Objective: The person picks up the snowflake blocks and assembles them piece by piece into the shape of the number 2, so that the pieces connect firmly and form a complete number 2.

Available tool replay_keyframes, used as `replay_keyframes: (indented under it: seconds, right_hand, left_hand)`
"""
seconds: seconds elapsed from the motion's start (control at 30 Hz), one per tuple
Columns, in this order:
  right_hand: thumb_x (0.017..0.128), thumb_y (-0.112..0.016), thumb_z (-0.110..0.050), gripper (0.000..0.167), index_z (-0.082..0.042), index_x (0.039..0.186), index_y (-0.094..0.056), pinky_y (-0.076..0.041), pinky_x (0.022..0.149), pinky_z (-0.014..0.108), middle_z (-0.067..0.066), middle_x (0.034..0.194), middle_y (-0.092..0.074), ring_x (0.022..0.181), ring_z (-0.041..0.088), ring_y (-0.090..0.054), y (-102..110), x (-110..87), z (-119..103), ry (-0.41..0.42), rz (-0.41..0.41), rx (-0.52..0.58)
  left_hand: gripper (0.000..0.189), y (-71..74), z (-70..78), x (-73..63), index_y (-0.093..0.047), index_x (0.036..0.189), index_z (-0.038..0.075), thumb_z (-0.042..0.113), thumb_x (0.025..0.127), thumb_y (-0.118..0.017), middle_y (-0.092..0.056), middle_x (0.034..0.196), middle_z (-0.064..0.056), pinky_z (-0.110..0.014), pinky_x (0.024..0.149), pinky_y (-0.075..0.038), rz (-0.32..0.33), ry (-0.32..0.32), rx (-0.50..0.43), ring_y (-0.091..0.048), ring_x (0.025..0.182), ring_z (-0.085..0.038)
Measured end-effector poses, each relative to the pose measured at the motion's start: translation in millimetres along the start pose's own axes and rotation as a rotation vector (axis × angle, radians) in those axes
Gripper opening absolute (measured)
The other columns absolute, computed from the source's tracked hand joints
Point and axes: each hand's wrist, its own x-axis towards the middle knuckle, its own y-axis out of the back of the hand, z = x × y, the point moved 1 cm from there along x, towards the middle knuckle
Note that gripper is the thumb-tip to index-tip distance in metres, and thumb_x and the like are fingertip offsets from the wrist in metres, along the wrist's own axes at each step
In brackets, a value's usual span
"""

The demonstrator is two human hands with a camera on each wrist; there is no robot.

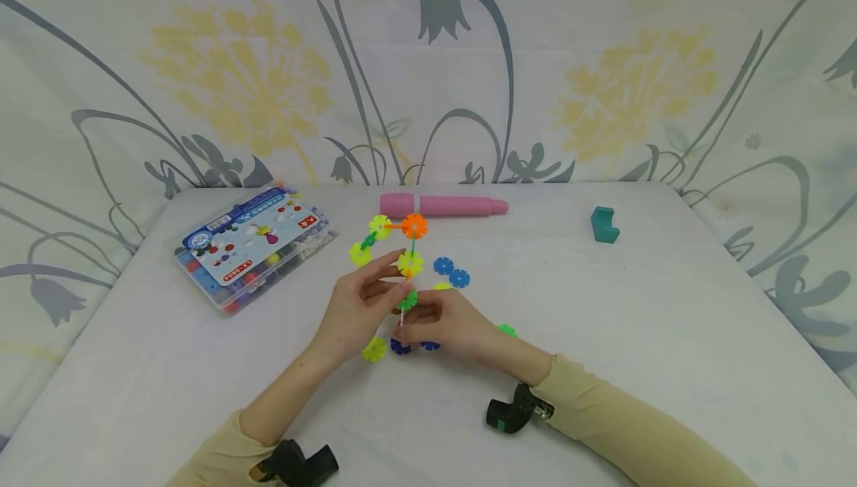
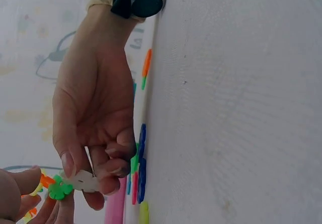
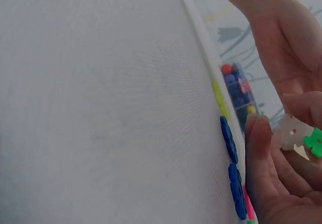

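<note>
A chain of notched interlocking plastic discs stands up between the hands, with a green disc (image 1: pixel 407 300) low down, a yellow one (image 1: pixel 411 263) above it and an orange one (image 1: pixel 414 226) near the top. My left hand (image 1: pixel 358 305) pinches the chain around the green disc, thumb on its edge. From the right, my right hand (image 1: pixel 455 323) pinches a white disc (image 2: pixel 84 181) between thumb and fingers, right at the green disc's lower edge. In the right wrist view the white disc overlaps the green one.
Loose discs lie around the hands: light blue (image 1: pixel 459 278), dark blue (image 1: pixel 400 346), yellow (image 1: pixel 374 349) and green (image 1: pixel 506 330). A clear compartment box of beads (image 1: pixel 254 242) is at the back left. Behind the chain lies a pink tube (image 1: pixel 455 206); a teal block (image 1: pixel 605 225) sits to the right.
</note>
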Motion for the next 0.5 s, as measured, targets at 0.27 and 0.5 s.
replay_keyframes:
  seconds: [0.27, 0.5]
  right_hand:
    - [0.09, -0.075, -0.025, 0.031, -0.004, 0.113, -0.072, -0.057, 0.082, 0.027, 0.006, 0.093, -0.078, 0.088, 0.017, -0.075, 0.3, 0.4, 2.3, -0.065, 0.023, 0.04]
    - [0.088, -0.077, -0.023, 0.032, -0.003, 0.113, -0.073, -0.059, 0.085, 0.03, 0.008, 0.093, -0.078, 0.089, 0.019, -0.076, -1.8, -1.8, 2.1, -0.088, 0.052, 0.123]
  left_hand:
    - [0.051, 0.4, 0.0, 0.6, -0.052, 0.146, 0.02, 0.016, 0.097, -0.066, -0.068, 0.118, -0.014, -0.027, 0.083, -0.059, 0.004, 0.0, 0.032, -0.071, 0.1, -0.026]
    - [0.051, -0.2, 1.0, 0.3, -0.055, 0.144, 0.018, 0.016, 0.096, -0.068, -0.07, 0.116, -0.014, -0.024, 0.079, -0.059, 0.003, -0.012, 0.042, -0.072, 0.098, -0.025]
